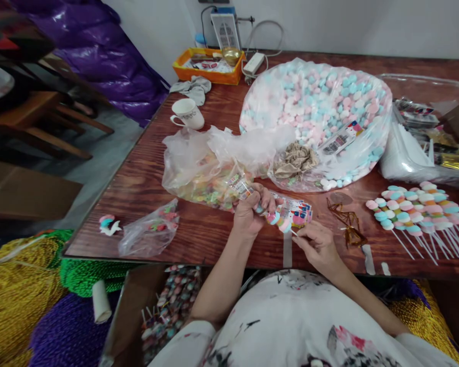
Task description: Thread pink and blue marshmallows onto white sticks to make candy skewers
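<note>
My left hand is closed around a marshmallow skewer with pink, blue and white pieces, held just above the table's near edge. My right hand pinches the thin white stick end of that skewer. Under the hands lies a small stack of printed wrapper cards. A big clear bag of pastel marshmallows lies beyond them. A row of several finished marshmallow skewers lies to the right.
A plastic bag of colourful sweets and a smaller bag lie at left on the wooden table. A white mug and orange tray stand at the back. Gold twist ties lie beside my right hand. A box of wrapped skewers sits below.
</note>
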The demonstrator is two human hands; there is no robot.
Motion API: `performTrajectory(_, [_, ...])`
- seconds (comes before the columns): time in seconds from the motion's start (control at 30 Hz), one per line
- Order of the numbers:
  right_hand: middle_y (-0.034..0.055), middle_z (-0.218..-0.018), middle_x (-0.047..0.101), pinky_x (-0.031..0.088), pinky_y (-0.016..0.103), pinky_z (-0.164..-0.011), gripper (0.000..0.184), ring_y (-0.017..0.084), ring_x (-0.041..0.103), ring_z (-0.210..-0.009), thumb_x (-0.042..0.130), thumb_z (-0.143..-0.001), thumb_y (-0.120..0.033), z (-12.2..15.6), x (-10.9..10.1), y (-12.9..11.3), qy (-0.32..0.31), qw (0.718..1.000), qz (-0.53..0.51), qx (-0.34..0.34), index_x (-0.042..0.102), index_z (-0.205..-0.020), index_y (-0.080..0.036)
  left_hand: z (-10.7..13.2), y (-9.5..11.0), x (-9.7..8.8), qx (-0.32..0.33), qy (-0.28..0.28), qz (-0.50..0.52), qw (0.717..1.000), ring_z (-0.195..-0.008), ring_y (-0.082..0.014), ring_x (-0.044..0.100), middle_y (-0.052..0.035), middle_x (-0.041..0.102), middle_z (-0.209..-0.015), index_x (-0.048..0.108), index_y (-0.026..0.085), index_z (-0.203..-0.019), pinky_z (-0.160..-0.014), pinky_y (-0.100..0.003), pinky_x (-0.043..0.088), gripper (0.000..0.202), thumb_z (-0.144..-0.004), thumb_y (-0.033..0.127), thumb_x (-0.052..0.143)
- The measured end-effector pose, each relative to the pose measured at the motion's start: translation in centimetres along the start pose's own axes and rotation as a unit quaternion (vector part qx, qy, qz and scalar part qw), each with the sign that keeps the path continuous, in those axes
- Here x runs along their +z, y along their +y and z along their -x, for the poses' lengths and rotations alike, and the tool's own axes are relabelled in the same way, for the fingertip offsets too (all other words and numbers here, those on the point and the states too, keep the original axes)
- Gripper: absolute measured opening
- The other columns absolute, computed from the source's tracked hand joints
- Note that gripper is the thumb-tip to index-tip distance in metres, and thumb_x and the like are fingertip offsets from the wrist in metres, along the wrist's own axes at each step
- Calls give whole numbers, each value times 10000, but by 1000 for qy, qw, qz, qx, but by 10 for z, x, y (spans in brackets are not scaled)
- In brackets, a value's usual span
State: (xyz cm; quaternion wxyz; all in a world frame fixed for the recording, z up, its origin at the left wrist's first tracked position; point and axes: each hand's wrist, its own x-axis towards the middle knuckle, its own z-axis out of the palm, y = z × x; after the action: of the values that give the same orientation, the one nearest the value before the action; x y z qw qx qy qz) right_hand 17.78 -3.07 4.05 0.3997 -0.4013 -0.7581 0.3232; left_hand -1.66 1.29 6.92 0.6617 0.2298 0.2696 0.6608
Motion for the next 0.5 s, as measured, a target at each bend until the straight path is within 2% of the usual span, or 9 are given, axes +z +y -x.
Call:
performTrajectory(0.1, [-1,-607,585,365,291,-647,163,129,454,-600,594,-836,-121,1,1,1,32,993,101,-54,584,-687,-187,2,-10,4,-16,25,26,999,-433,-85,504,88,442,-503,489,187,-644,-806,-396,569,381,-689,420,787])
performTrajectory(0.27, [20,-619,601,306,340,-687,195,171,453,-710,611,-816,-121,4,-1,0,47,946,301,-108,573,-637,-190,4,-17,7,1,65,58,996,-498,-91,540,80,455,-543,453,192,-650,-773,-326,556,420,-728,475,753])
performTrajectory(0.37, [17,-634,614,282,356,-701,182,174,460,-739,617,-819,-138,6,2,-1,45,933,335,-125,584,-649,-191,2,-15,7,25,95,68,993,-523,-93,549,76,443,-544,419,187,-616,-751,-306,547,468,-748,525,716])
performTrajectory(0.5, [13,-640,620,275,361,-710,155,176,468,-758,629,-818,-158,7,4,-3,45,932,336,-132,599,-672,-198,3,-16,6,44,108,72,991,-516,-92,544,79,442,-545,448,189,-629,-746,-301,543,456,-747,550,701])
